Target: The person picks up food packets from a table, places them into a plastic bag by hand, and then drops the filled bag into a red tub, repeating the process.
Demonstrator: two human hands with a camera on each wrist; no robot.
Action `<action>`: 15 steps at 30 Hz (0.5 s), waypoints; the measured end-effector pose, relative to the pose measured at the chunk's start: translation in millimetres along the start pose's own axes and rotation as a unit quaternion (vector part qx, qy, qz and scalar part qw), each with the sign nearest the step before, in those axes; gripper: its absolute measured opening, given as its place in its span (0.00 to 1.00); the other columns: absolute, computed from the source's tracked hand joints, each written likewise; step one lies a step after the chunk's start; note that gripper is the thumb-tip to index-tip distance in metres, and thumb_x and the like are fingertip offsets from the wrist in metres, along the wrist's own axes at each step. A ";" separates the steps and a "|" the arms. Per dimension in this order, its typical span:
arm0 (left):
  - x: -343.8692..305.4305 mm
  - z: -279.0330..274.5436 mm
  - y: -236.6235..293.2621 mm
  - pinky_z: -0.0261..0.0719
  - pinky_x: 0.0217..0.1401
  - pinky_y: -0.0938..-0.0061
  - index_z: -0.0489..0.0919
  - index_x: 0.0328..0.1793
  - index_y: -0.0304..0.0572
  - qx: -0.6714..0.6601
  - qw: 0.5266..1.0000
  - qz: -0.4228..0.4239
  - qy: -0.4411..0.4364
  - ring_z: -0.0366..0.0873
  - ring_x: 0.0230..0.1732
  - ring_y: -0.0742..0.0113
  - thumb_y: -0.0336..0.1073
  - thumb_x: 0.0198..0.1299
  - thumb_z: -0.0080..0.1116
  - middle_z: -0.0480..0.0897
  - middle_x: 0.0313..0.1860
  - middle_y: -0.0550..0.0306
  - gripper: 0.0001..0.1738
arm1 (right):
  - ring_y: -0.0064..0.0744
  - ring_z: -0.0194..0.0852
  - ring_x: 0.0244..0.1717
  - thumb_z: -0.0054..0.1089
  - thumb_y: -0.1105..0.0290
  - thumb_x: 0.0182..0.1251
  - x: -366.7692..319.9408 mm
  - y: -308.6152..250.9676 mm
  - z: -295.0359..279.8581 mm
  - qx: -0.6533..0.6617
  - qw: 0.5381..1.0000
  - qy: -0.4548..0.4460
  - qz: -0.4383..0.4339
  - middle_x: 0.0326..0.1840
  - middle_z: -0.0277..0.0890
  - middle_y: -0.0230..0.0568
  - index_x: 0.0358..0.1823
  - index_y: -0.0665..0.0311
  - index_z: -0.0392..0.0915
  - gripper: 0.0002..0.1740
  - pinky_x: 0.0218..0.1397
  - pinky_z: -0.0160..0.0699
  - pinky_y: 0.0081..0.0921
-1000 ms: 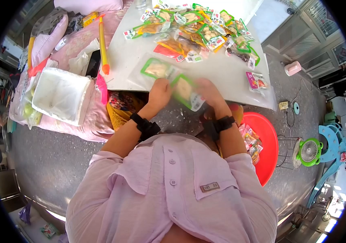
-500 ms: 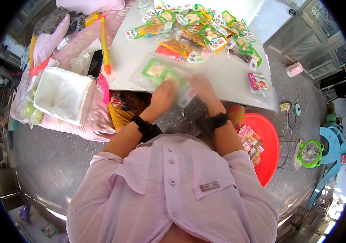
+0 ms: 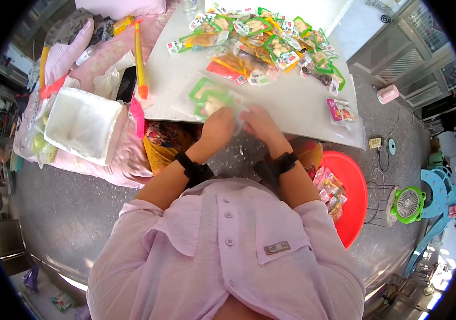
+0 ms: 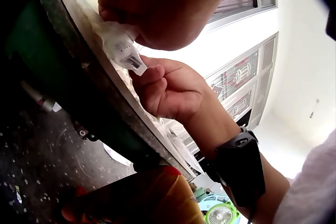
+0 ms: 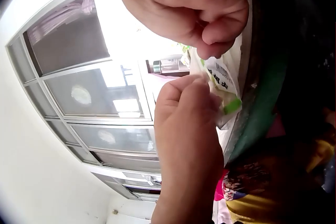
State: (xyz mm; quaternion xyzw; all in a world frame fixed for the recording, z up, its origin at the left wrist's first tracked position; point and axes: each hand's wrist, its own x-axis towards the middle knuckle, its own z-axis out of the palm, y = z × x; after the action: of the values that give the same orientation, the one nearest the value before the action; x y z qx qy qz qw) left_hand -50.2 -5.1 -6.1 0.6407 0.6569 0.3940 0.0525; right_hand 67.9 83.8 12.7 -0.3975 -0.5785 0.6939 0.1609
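green-edged packet (image 3: 213,101), perhaps bagged, in left hand (image 3: 218,128) and right hand (image 3: 257,121)

A bare strip of white table (image 3: 292,101) is lying open just beyond your right hand (image 3: 257,121). Farther back, the heap of snack packets (image 3: 262,40) is blocking most of the width. The green-edged packets (image 3: 206,95) are crowding your left hand (image 3: 218,127). The white foam box (image 3: 81,125) is walling off your left, the red basin (image 3: 353,197) sitting low on your right.

Your white table (image 3: 292,98) carries a heap of snack packets (image 3: 262,40) at its far side. A clear bag (image 3: 188,101) of green-edged packets lies near the front edge, and one pink packet (image 3: 340,109) at the right.
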 end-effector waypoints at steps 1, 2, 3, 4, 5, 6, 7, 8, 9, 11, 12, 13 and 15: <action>1.1 -1.4 2.6 0.67 0.36 0.61 0.66 0.28 0.34 -0.001 1.000 0.009 0.009 0.68 0.35 0.45 0.26 0.45 0.45 0.70 0.29 0.44 0.04 | 0.20 0.64 0.17 0.48 0.71 0.52 9.2 4.6 0.9 0.019 1.000 -0.006 -0.004 0.20 0.67 0.34 0.30 0.65 0.69 0.06 0.15 0.61 0.15; 0.4 0.8 0.8 0.67 0.36 0.61 0.66 0.28 0.34 0.003 1.000 0.008 0.006 0.68 0.35 0.45 0.26 0.45 0.45 0.70 0.29 0.44 0.04 | 0.20 0.65 0.17 0.47 0.71 0.52 20.2 14.5 1.4 0.030 0.999 -0.017 -0.005 0.20 0.67 0.34 0.30 0.64 0.70 0.06 0.15 0.61 0.16; -1.0 4.7 -3.3 0.67 0.36 0.60 0.66 0.28 0.34 0.007 1.000 0.006 0.002 0.68 0.35 0.45 0.26 0.45 0.45 0.70 0.29 0.44 0.04 | 0.21 0.65 0.18 0.45 0.71 0.53 32.7 27.1 1.5 0.041 0.999 -0.028 -0.006 0.21 0.68 0.33 0.30 0.64 0.70 0.06 0.15 0.61 0.16; 0.3 4.5 -3.6 0.67 0.36 0.60 0.66 0.28 0.34 0.010 1.000 0.005 -0.002 0.68 0.35 0.45 0.26 0.45 0.45 0.70 0.29 0.44 0.04 | 0.21 0.65 0.18 0.44 0.71 0.53 38.1 29.5 4.0 0.051 0.998 -0.039 -0.008 0.21 0.68 0.33 0.30 0.63 0.70 0.06 0.15 0.62 0.16; 0.9 3.2 -2.5 0.68 0.36 0.61 0.67 0.29 0.34 0.014 1.000 0.008 -0.003 0.68 0.35 0.46 0.26 0.45 0.45 0.70 0.30 0.44 0.04 | 0.21 0.65 0.18 0.43 0.71 0.53 42.2 32.8 6.4 0.055 0.998 -0.032 -0.018 0.21 0.68 0.33 0.30 0.63 0.70 0.06 0.16 0.62 0.16; 1.7 -2.0 3.8 0.68 0.37 0.61 0.67 0.29 0.35 0.017 1.000 0.011 -0.005 0.68 0.35 0.46 0.26 0.45 0.46 0.71 0.31 0.44 0.04 | 0.21 0.65 0.18 0.42 0.71 0.53 41.9 32.7 10.8 0.060 0.998 -0.025 -0.028 0.21 0.68 0.33 0.30 0.63 0.70 0.07 0.16 0.63 0.16; 1.8 -4.9 7.8 0.68 0.37 0.62 0.68 0.30 0.35 0.021 1.000 0.014 -0.007 0.69 0.36 0.47 0.26 0.45 0.46 0.71 0.31 0.45 0.04 | 0.21 0.66 0.18 0.41 0.71 0.53 40.9 31.7 12.0 0.064 0.997 -0.018 -0.038 0.20 0.68 0.33 0.29 0.63 0.70 0.07 0.16 0.63 0.16; 1.1 -5.1 7.7 0.69 0.37 0.62 0.68 0.31 0.35 0.031 0.999 0.016 -0.001 0.69 0.36 0.47 0.27 0.45 0.46 0.72 0.33 0.45 0.05 | 0.21 0.66 0.18 0.41 0.70 0.53 39.1 29.2 8.5 0.028 0.999 -0.033 -0.025 0.20 0.68 0.33 0.30 0.63 0.70 0.08 0.17 0.63 0.17; -0.7 -4.6 6.1 0.70 0.38 0.63 0.69 0.31 0.35 0.041 0.999 0.018 0.005 0.70 0.37 0.48 0.27 0.45 0.47 0.72 0.35 0.46 0.06 | 0.22 0.66 0.18 0.42 0.70 0.53 34.3 23.7 3.9 -0.007 0.999 -0.048 -0.011 0.20 0.68 0.34 0.30 0.63 0.70 0.08 0.17 0.64 0.17; -4.1 -1.2 1.9 0.71 0.38 0.63 0.69 0.32 0.36 0.074 0.997 0.014 0.005 0.71 0.37 0.49 0.28 0.45 0.48 0.72 0.38 0.47 0.07 | 0.22 0.66 0.18 0.43 0.69 0.53 29.6 14.1 -5.7 -0.064 0.996 -0.064 -0.002 0.21 0.68 0.34 0.31 0.65 0.71 0.09 0.18 0.65 0.18; -5.1 1.1 0.2 0.71 0.38 0.64 0.70 0.33 0.36 0.096 0.995 0.009 0.000 0.71 0.37 0.49 0.29 0.45 0.48 0.72 0.39 0.47 0.07 | 0.23 0.67 0.19 0.44 0.69 0.53 28.6 9.7 -10.6 -0.086 0.994 -0.065 -0.007 0.21 0.68 0.34 0.32 0.65 0.71 0.09 0.19 0.65 0.18; -4.7 2.8 -1.3 0.72 0.38 0.64 0.70 0.33 0.36 0.117 0.993 0.004 -0.004 0.72 0.37 0.50 0.29 0.45 0.49 0.72 0.41 0.48 0.07 | 0.23 0.67 0.19 0.45 0.69 0.52 28.3 6.5 -16.7 -0.109 0.992 -0.067 -0.011 0.22 0.68 0.35 0.33 0.66 0.71 0.10 0.19 0.66 0.18; -1.4 3.4 -3.3 0.72 0.37 0.63 0.70 0.32 0.37 0.122 0.992 -0.005 -0.020 0.72 0.36 0.50 0.30 0.45 0.49 0.71 0.42 0.48 0.07 | 0.24 0.67 0.19 0.46 0.69 0.52 29.0 2.2 -33.1 -0.112 0.993 -0.009 -0.028 0.23 0.69 0.35 0.34 0.67 0.70 0.10 0.20 0.66 0.18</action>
State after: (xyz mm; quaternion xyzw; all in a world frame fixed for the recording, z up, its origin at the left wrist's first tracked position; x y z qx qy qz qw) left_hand -50.7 -4.3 -11.0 0.6465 0.7023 0.2978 -0.0109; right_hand 74.5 125.4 -0.4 -0.3903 -0.6649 0.6236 0.1293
